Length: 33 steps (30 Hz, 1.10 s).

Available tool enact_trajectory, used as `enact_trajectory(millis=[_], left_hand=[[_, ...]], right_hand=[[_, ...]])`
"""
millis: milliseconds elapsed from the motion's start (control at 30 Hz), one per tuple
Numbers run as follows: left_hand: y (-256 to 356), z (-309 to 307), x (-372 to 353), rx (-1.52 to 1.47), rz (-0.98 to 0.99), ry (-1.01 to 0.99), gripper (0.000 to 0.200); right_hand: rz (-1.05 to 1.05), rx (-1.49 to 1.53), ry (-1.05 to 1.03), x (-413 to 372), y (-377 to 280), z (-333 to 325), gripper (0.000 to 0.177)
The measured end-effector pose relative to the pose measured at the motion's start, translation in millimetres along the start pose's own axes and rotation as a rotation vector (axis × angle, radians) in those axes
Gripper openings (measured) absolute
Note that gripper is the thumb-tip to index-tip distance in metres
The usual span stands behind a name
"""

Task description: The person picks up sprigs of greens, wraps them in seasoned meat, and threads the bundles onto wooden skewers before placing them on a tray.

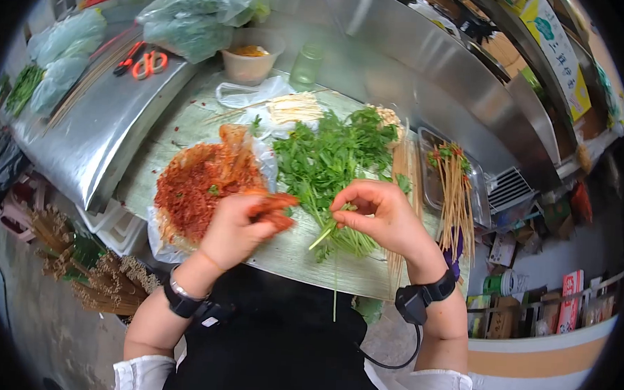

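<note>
Green herb stems [328,231] are pinched between the thumb and fingers of my right hand [373,211], above the front of a leafy herb pile [328,153]. Red paste coats the fingers of my left hand [251,220], which are smeared by motion, so whether they hold anything is unclear. That hand is at the right edge of a heap of red-coated leaves [196,189], which lies on clear plastic. Behind the herbs, a bundle of white enoki-like strands [295,108] rests on a plastic bag.
A metal tray [432,194] with skewered bundles [459,196] stands right of the herbs. At the back are a tub [248,68] and a green glass jar [307,66]. Orange-handled scissors [149,64] lie on the raised metal surface [133,108] at left.
</note>
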State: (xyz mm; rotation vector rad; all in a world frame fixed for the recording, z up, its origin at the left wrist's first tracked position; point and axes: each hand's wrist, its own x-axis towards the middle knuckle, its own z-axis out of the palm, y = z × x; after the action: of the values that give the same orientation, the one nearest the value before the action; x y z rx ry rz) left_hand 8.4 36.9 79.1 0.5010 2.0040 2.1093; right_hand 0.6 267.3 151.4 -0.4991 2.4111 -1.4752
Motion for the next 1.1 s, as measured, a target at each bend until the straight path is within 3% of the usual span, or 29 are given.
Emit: enact_trajectory(millis=[67, 133, 267, 333, 400, 433, 600, 667, 733, 867, 933, 1067, 1100], left_hand=[[-4, 8, 7, -0.088, -0.097, -0.176, 0.025], [1, 12, 7, -0.059, -0.106, -0.284, 0.017], [2, 13, 0, 0.095, -0.058, -0.201, 0.010], [-3, 15, -6, -0.023, -0.076, -0.144, 0.008], [-14, 15, -8, -0.491, -0.172, 0.074, 0.009], [-22, 13, -10, -0.584, -0.174, 0.075, 0.019], [-29, 2, -14, -0.585, -0.145, 0.093, 0.016], [-29, -1, -12, -0.567, -0.103, 0.121, 0.015], [-31, -4, -13, -0.567, -0.065, 0.228, 0.012], [-25, -6, -18, -0.645, -0.150, 0.108, 0.012], [-23, 0, -21, -0.707, -0.167, 0.104, 0.012], [-24, 2, -24, -0.758, -0.123, 0.152, 0.013], [-24, 5, -24, -0.716, -0.086, 0.205, 0.013]], right_hand=[[-0.064, -0.077, -0.046, 3, -10, 10, 0.010], [-0.266, -0.169, -0.068, 6, -15, 20, 0.010], [-0.287, -0.193, -0.025, 6, -16, 30, 0.010], [-0.298, -0.089, 0.079, 3, -1, 40, 0.009], [-0.320, 0.011, 0.177, 6, 16, 51, 0.008], [-0.340, 0.057, 0.234, 8, 25, 60, 0.009], [-0.371, 0.075, 0.296, 10, 28, 75, 0.013], [-0.344, 0.212, 0.345, 11, 31, 67, 0.018], [-0.345, 0.109, 0.433, 8, 31, 59, 0.024], [-0.524, -0.462, 0.339, 9, 11, 69, 0.032], [-0.563, -0.479, 0.343, 11, 16, 71, 0.033], [-0.457, -0.325, 0.294, 11, 30, 80, 0.030], [-0.338, 0.027, 0.265, 10, 31, 85, 0.028]])
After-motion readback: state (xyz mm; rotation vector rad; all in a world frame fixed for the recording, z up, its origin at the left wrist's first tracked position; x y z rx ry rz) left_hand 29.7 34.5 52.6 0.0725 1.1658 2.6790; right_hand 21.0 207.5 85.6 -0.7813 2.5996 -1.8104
